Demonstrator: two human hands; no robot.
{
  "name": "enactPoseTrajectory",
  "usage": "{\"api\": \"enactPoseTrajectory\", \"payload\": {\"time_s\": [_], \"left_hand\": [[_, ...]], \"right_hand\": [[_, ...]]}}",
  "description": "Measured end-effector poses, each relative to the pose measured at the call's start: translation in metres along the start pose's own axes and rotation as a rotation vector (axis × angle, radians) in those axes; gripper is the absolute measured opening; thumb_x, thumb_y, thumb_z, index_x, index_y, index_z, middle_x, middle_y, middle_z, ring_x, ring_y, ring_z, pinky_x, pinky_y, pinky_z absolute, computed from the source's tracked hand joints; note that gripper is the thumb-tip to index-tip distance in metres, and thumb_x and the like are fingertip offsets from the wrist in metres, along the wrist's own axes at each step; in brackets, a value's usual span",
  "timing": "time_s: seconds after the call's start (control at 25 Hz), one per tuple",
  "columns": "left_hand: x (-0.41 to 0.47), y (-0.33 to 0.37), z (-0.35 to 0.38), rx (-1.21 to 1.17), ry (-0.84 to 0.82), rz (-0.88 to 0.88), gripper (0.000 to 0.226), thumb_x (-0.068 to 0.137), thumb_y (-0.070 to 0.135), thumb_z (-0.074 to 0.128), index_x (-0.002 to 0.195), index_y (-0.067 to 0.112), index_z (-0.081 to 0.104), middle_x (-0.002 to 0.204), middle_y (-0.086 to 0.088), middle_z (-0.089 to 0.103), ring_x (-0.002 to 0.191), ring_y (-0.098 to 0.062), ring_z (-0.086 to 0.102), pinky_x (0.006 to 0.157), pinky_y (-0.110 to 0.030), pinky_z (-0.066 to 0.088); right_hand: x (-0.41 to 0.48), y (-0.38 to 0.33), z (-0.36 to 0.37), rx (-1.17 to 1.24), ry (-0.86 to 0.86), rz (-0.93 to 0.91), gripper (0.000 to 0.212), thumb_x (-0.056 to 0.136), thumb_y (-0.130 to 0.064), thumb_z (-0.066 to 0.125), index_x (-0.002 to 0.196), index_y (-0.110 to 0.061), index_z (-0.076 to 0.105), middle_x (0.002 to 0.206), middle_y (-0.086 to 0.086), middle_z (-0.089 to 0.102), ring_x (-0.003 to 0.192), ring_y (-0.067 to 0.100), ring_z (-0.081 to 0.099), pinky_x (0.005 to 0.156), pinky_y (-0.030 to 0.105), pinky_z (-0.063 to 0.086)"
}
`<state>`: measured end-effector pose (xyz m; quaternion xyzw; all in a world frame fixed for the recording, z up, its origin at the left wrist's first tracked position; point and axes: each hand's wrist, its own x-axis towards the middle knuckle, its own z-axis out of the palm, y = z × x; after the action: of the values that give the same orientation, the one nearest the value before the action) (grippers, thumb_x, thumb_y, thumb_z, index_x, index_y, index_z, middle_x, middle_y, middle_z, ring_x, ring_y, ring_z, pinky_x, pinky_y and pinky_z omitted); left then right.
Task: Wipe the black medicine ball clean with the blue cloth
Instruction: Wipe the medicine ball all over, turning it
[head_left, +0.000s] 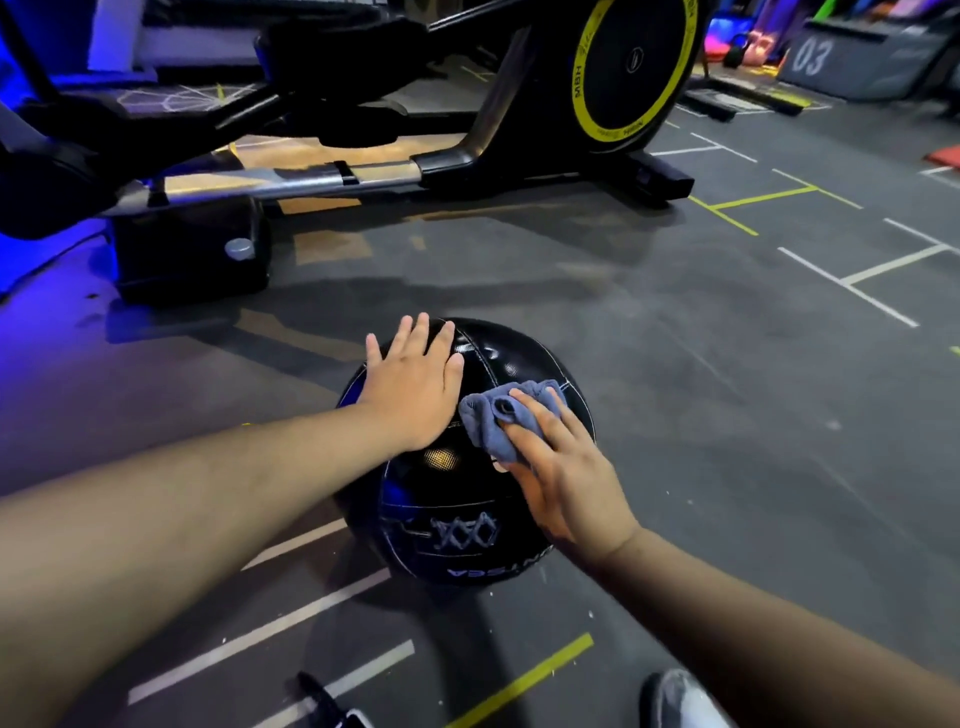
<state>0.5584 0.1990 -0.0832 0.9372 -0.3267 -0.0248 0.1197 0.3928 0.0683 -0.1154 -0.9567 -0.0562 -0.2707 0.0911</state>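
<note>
The black medicine ball (452, 499) sits on the dark gym floor (727, 395) at the centre of the frame, slightly below the middle, with white lacing and lettering on its near side. The left hand (410, 389) lies flat on the ball's upper left, its fingers (421, 332) straight and spread open, gripping nothing. The right hand (566, 478) rests on the ball's upper right, and its fingers (540, 421), almost straight, press the bunched blue cloth (488, 415) against the ball's top, just beside the left hand. Whether the thumb pinches the cloth cannot be told. White and yellow lines cross the floor. An exercise machine (363, 171) with a yellow-ringed flywheel fills the upper left and top centre. A grey box marked 03 (852, 62) stands at the upper right.
</note>
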Motion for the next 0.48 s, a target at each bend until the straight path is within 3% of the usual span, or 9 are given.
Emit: {"api": "enactPoseTrajectory", "payload": {"time_s": [0.12,0.24,0.36,0.44,0.48], "left_hand": [[-0.003,0.013,-0.011,0.125,-0.082,0.011,0.057,0.102,0.042,0.010,0.156,0.022,0.005,0.164,-0.010,-0.005,0.150,-0.024,-0.010,0.117,-0.058,-0.005],[-0.004,0.029,-0.032,0.113,-0.096,-0.009,0.060,0.102,0.043,0.019,0.155,0.016,0.008,0.163,-0.012,-0.006,0.150,-0.026,-0.010,0.118,-0.059,-0.003],[-0.016,0.056,-0.059,-0.012,0.059,0.134,0.048,0.102,0.039,0.032,0.143,0.014,0.039,0.159,-0.009,0.024,0.149,-0.025,0.013,0.118,-0.054,0.008],[-0.039,0.076,-0.079,-0.089,0.228,0.228,0.032,0.101,0.034,0.039,0.113,0.015,0.061,0.128,-0.009,0.056,0.128,-0.031,0.045,0.107,-0.045,0.031],[-0.050,0.085,-0.084,-0.159,0.272,0.199,0.032,0.101,0.033,0.039,0.097,0.013,0.064,0.111,-0.011,0.060,0.112,-0.032,0.052,0.096,-0.041,0.038]], "right_hand": [[0.015,0.011,-0.054,0.191,-0.243,0.151,0.034,0.091,-0.025,0.060,0.123,-0.015,0.065,0.126,0.006,0.063,0.115,0.022,0.056,0.098,0.022,0.041],[0.029,0.019,-0.107,0.196,-0.384,0.287,0.026,0.091,-0.028,0.064,0.115,-0.019,0.068,0.111,0.007,0.066,0.101,0.025,0.062,0.088,0.033,0.047],[0.036,0.010,-0.150,0.177,-0.335,0.269,0.027,0.090,-0.031,0.067,0.115,-0.023,0.068,0.108,0.003,0.067,0.096,0.020,0.061,0.080,0.026,0.042],[0.037,-0.001,-0.171,0.191,-0.296,0.258,0.029,0.087,-0.029,0.070,0.116,-0.025,0.068,0.106,0.000,0.070,0.093,0.015,0.060,0.075,0.021,0.039],[0.038,-0.006,-0.179,0.201,-0.272,0.275,0.031,0.086,-0.028,0.071,0.117,-0.024,0.067,0.103,-0.001,0.071,0.090,0.013,0.059,0.074,0.019,0.040]]}}
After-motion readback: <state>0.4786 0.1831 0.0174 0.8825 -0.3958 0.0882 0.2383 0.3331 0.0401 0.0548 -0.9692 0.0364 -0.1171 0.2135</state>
